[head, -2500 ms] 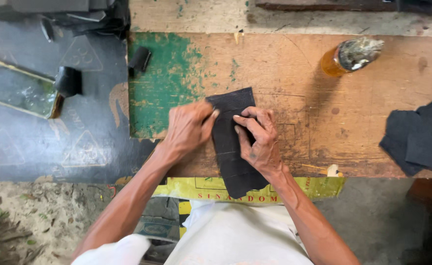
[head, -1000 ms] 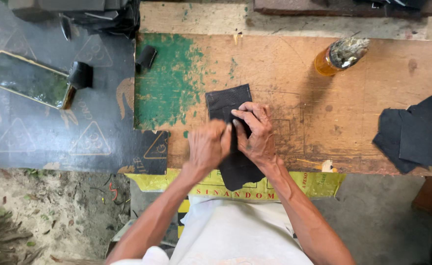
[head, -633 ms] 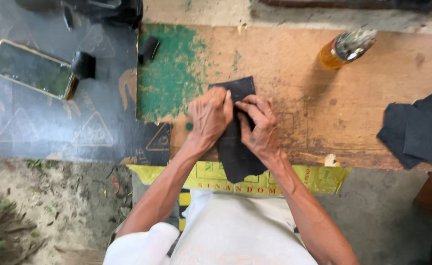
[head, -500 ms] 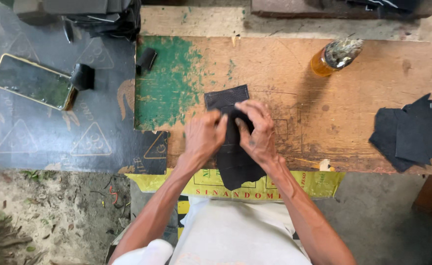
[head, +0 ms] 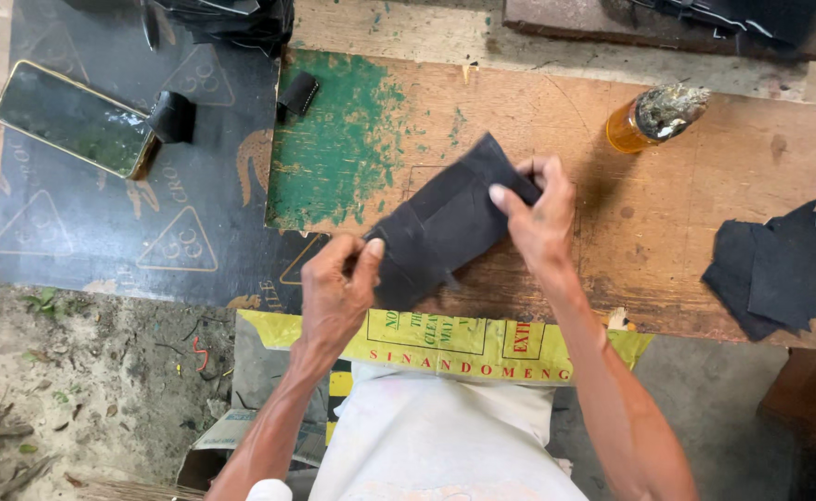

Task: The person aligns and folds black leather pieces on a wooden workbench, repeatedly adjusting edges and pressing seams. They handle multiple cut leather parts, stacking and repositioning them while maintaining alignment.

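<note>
Lifted and turned slantwise off the bench (head: 705,186), the dark leather piece (head: 445,223) now hangs between my left hand (head: 334,292) and right hand (head: 542,218), both grips pinched on its ends

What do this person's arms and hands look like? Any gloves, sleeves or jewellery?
Both hands are bare: no gloves, rings, watch or bracelets on the left hand or the right hand. The forearms are uncovered too. A bit of white sleeve shows at the left upper arm, matching the white garment worn on the body.
</note>
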